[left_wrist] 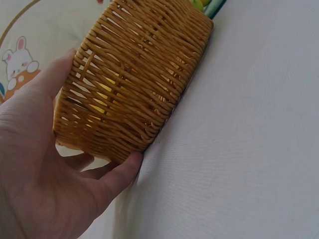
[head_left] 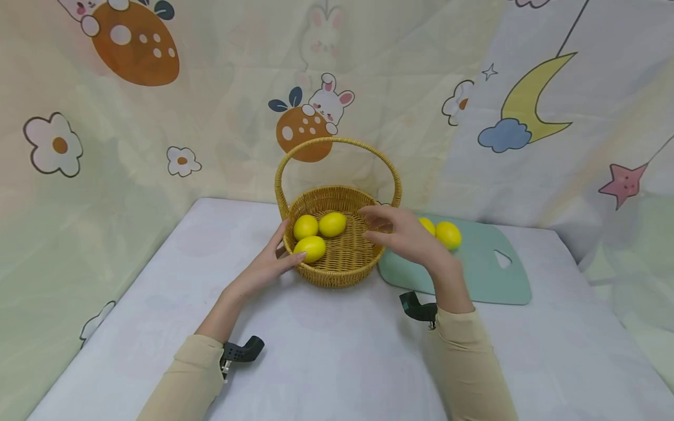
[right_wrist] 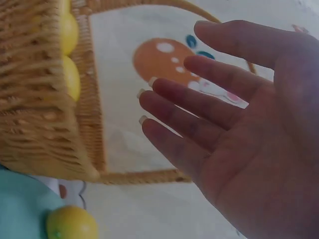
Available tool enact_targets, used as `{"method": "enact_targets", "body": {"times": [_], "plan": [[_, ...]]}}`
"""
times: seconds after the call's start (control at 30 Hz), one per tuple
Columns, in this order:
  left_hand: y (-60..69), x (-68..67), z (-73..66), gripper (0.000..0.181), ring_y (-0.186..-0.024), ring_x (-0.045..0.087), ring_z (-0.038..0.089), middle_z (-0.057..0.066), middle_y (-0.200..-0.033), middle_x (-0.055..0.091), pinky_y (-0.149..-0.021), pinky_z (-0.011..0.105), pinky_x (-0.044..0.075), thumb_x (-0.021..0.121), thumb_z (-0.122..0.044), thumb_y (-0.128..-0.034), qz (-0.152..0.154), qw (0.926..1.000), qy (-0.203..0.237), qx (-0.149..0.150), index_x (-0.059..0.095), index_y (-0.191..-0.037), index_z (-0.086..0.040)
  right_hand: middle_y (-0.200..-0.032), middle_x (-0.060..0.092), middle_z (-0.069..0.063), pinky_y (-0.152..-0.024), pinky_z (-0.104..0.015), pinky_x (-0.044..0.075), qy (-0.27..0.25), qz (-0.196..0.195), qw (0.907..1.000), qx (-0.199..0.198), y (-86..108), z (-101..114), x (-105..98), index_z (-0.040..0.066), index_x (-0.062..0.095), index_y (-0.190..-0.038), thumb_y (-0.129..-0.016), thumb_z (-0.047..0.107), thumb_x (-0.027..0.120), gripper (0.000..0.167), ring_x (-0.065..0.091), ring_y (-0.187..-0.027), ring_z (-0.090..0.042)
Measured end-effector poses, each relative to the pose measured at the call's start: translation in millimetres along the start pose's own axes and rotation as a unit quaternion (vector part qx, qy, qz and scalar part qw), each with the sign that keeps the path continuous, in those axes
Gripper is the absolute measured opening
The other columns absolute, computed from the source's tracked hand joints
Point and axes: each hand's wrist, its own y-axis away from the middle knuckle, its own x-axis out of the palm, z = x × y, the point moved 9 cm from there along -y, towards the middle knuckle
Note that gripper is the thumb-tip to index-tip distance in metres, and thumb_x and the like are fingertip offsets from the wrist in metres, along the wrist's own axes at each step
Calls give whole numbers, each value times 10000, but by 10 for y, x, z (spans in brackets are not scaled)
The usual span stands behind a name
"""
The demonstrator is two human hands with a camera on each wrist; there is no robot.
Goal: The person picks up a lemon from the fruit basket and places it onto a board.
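A round wicker basket (head_left: 347,254) with a tall arched handle stands at the table's middle back. Three lemons lie inside at its left: one lemon (head_left: 306,227), another lemon (head_left: 333,224) and a nearer lemon (head_left: 310,249). The left hand (head_left: 265,263) grips the basket's left side, thumb at the front rim; in the left wrist view the hand (left_wrist: 60,164) has its fingers and thumb around the wicker wall (left_wrist: 134,74). Over the basket's right rim hovers the right hand (head_left: 405,234), empty, with fingers extended; the right wrist view shows the hand (right_wrist: 234,114) with spread fingers.
Right of the basket lies a green cutting board (head_left: 474,275) with a slot. On it sit a lemon (head_left: 449,235) and another lemon (head_left: 427,225) partly behind the right hand. A patterned cloth (head_left: 226,99) hangs behind the white table (head_left: 326,351).
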Motion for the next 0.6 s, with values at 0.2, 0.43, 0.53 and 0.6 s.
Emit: {"method": "enact_targets", "body": {"times": [0.2,0.43,0.53,0.6], "plan": [[0,-12,8,957,-1542,143,377,-124,-1675,-67,-1181,666,206,664,-595,-873,-27,10000,43,-15,-32,-1529,-543,-1367,605,-28,-1044,-483,491,93,305,9995,33,-182,-74,347,191,562,-1399,-931,256,671,485,571,-1248,-286],[-1,-18,7,946,-1541,150,374,-117,-1677,-54,-1186,656,209,666,-591,-874,-30,10000,75,14,-19,-1526,-549,-1398,576,-106,-978,-474,523,304,470,9984,3,-400,-220,725,136,499,-1452,-941,216,668,545,575,-1233,-326],[5,-7,-1,941,-1541,145,378,-110,-1678,-54,-1185,661,207,660,-579,-884,16,9999,112,63,-21,-1531,-536,-1448,545,-103,-1058,-490,476,414,484,9980,-53,-461,-196,829,126,491,-1460,-935,206,673,561,541,-1290,-316],[11,-5,-2,941,-1542,149,372,-116,-1677,-49,-1187,660,206,662,-580,-882,18,9999,131,55,-17,-1532,-537,-1476,526,-93,-1121,-496,425,526,513,9972,-100,-485,-157,887,122,497,-1459,-930,183,675,561,503,-1346,-303]]}}
